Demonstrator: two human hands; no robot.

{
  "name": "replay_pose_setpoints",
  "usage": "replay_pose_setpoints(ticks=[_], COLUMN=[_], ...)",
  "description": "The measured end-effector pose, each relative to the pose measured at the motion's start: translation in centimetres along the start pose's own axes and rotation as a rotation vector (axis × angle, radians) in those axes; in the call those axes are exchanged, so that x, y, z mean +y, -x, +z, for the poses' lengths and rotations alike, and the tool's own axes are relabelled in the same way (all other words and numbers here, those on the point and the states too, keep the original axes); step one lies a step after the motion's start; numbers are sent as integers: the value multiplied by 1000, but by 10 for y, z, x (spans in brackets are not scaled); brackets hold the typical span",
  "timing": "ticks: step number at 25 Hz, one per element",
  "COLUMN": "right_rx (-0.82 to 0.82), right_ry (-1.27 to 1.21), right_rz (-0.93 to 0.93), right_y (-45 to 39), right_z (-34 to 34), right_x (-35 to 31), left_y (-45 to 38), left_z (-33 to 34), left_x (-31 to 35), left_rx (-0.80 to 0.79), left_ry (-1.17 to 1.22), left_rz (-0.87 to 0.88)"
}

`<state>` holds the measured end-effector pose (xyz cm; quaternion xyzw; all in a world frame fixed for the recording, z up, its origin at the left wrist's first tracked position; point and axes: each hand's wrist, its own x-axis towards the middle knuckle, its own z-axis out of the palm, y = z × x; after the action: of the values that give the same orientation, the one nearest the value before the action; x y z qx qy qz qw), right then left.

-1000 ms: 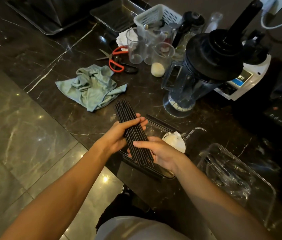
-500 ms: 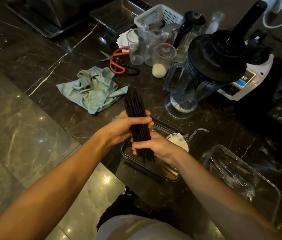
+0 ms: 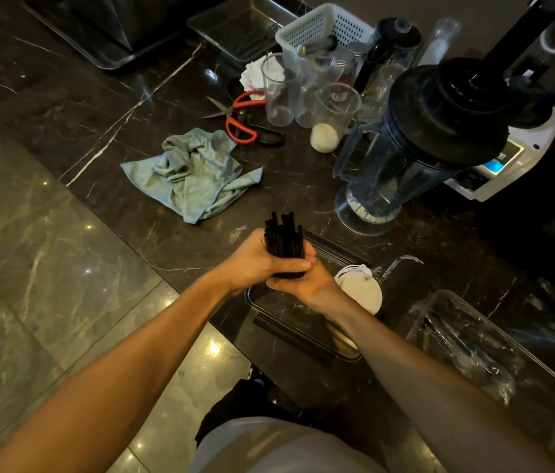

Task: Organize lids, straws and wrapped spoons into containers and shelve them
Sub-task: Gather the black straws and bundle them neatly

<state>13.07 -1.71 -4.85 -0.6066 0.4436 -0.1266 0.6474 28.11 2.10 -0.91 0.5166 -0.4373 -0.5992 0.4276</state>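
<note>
A bundle of black straws (image 3: 283, 235) stands nearly upright between both my hands, over a clear rectangular tray (image 3: 307, 331) at the counter's front edge. My left hand (image 3: 262, 259) wraps the bundle from the left. My right hand (image 3: 307, 285) cups its lower end from below. The lower ends of the straws are hidden by my fingers. A stack of white lids (image 3: 359, 290) sits just right of the tray. A second clear container (image 3: 494, 349) with clear-wrapped items inside stands at the right.
On the dark marble counter lie a crumpled teal cloth (image 3: 191, 174), red-handled scissors (image 3: 240, 122), clear measuring cups (image 3: 332, 114), a white basket (image 3: 324, 27) and a blender jug (image 3: 416, 145) on its white base. A metal tray (image 3: 238, 23) sits at the back.
The straw bundle has swung from lying slanted across my hands to standing nearly upright. Both hands have closed in around its lower part.
</note>
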Motion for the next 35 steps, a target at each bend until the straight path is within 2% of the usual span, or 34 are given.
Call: replay_pose_setpoints(ticks=[2, 5, 8, 10, 13, 14, 16, 18, 19, 20, 21, 22, 23, 25, 29, 32, 35], right_rx=[12, -23, -120, -162, -6, 53, 218, 427, 442, 362, 214, 62, -68, -132, -84, -24, 143], right_ry=[-20, 16, 16, -150, -488, -451, -120, 445, 721, 948, 1101, 1170, 1177, 1116, 997, 936, 806], right_rz=[-28, 46, 176, 215, 237, 213, 107, -123, -252, -292, -218, -60, 120, 293, 290, 247, 107], right_y=[-4, -7, 1, 13, 30, 34, 44, 61, 73, 86, 98, 108, 115, 118, 119, 125, 122], right_z=[-1, -8, -17, -22, -29, -28, -19, -8, -1, 6, 13, 19, 22, 22, 19, -8, -34], right_x=[-4, -15, -19, -15, -11, -13, -9, 0, 8, 18, 25, 32, 40, 56, 55, 39, 18], left_y=[-6, -17, -20, -18, -13, -12, -11, -11, -10, -10, -9, -8, -9, -8, -16, -21, -24], left_z=[-3, -9, -17, -27, -36, -35, -25, -15, -12, -10, -9, -10, -9, -11, -12, -21, -24], left_x=[5, 15, 7, -5, -21, -26, -36, -45, -49, -54, -57, -60, -63, -66, -60, -53, -48], left_rx=[11, 84, 225, 294, 376, 393, 431, 462, 464, 460, 454, 453, 454, 465, 463, 477, 462], left_ry=[49, 203, 507, 709, 933, 936, 910, 917, 938, 961, 978, 988, 995, 1006, 980, 918, 882], left_rz=[27, 18, -108, -163, -184, -186, -194, -211, -216, -217, -219, -224, -232, -246, -285, -259, -303])
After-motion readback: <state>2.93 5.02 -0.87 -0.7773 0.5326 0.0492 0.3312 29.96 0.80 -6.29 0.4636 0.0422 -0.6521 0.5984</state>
